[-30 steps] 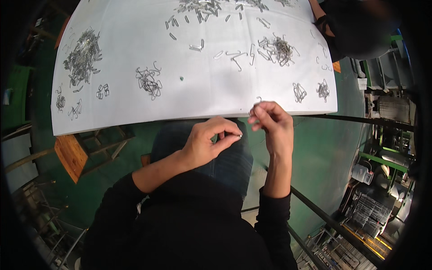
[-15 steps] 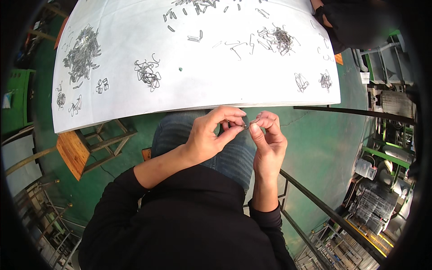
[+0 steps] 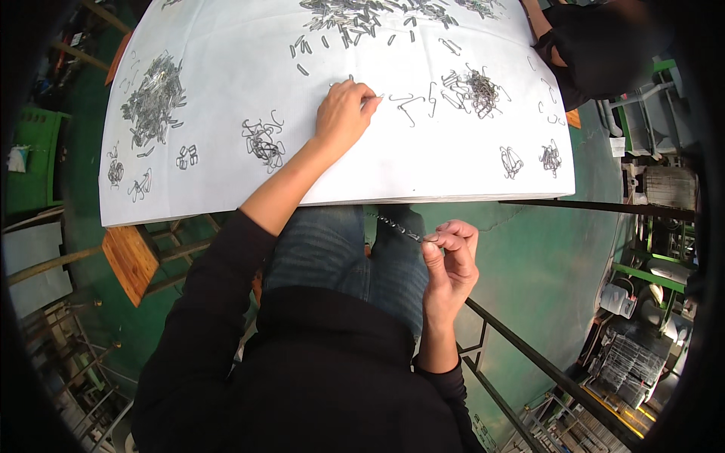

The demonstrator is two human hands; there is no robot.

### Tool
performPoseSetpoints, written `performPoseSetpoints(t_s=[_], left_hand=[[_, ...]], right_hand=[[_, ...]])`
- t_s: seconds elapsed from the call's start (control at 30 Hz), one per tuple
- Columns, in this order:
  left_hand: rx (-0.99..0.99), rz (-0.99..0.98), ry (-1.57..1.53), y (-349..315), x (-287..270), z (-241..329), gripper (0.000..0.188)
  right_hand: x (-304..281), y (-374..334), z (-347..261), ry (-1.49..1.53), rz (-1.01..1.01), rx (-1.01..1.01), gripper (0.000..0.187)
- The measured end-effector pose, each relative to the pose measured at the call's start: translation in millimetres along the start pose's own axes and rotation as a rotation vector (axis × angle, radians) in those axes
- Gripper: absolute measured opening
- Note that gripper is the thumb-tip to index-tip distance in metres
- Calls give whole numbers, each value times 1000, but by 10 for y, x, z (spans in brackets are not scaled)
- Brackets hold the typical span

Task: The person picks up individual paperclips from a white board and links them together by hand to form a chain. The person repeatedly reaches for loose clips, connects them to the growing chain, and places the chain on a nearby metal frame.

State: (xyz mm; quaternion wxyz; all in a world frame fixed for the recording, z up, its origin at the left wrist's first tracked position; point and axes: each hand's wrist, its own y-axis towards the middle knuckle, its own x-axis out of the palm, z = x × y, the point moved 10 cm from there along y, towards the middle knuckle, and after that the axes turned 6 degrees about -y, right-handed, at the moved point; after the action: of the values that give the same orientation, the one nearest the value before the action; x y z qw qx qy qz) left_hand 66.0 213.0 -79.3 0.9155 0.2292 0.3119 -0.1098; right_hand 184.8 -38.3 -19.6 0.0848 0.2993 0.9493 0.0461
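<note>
Reaching out over the white-covered desk point(image 3: 226, 189), our left hand point(image 3: 341, 113) had its fingers point(image 3: 370, 100) pinched on a small bent wire hook point(image 3: 379, 97), lifting it off the sheet. Just past those fingers lay loose bent wire pieces point(image 3: 411, 102), and beyond them a tangled wire cluster point(image 3: 477, 90). A long heap of metal clips point(image 3: 362, 11) sat ahead of the fingers at the desk's far edge. Behind the wrist, toward our left, we noted another small tangle point(image 3: 263, 142) and, well apart, a big pile point(image 3: 155, 98). Sorted heaps like that likely kept each part type within one reach.

Our right hand point(image 3: 449, 264) stayed low over our lap, below the desk edge, fingers point(image 3: 436, 240) clenched on the end of a thin chain-like strand point(image 3: 396, 226) that ran up and left from the fingertips. We judged it was held out that way so the free end stayed open for the next piece. Whether the strand was made of linked hooks we could not tell.

A co-worker's dark sleeve point(image 3: 581, 53) showed at the far right corner.
</note>
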Motion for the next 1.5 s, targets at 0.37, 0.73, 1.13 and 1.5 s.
performPoseSetpoints(t_s=[0.37, 0.73, 1.13, 1.5], left_hand=[[-163, -290, -262, -173, 209, 140, 19], [-463, -468, -1074, -978, -177, 952, 12], [-175, -359, -867, -1027, -409, 1047, 11], [-116, -280, -846, -1078, -483, 1114, 12]], right_hand=[[134, 48, 1, -99, -62, 2, 6], [249, 135, -10, -202, -104, -22, 6], [38, 623, 472, -376, -244, 148, 25], [678, 2276, 1329, -1343, -255, 224, 29]])
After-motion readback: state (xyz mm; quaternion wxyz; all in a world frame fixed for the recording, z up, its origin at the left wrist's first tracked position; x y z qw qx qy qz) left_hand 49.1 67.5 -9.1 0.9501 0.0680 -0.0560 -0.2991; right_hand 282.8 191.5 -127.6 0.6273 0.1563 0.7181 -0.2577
